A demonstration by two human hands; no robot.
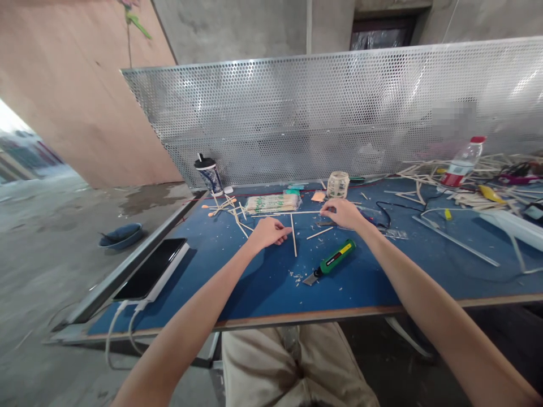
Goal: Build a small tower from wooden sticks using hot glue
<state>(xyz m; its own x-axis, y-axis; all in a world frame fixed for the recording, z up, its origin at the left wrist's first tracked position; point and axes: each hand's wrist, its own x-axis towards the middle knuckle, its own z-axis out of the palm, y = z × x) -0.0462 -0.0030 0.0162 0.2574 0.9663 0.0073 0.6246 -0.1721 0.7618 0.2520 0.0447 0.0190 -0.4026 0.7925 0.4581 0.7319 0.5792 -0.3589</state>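
Note:
My left hand [275, 232] has its fingers curled, with the fingertips at a short wooden stick [294, 243] that points toward me. Behind it, a longer wooden stick [303, 213] runs crosswise, and the two nearly meet in a T. At the right end of the long stick, my right hand [340, 213] pinches with thumb and forefinger. A loose stick piece [319, 233] lies between the hands. Nearer to me rests a green utility knife [337, 257], its blade out among pale shavings.
Behind my hands lie a plastic pack of sticks [272, 203] and a round stick-built jar shape [338, 185]. A patterned cup [209, 175] and joined sticks [223, 207] stand left; a phone [150, 268] lies at the left edge. Rightward are a bottle [463, 163], cables and piled sticks.

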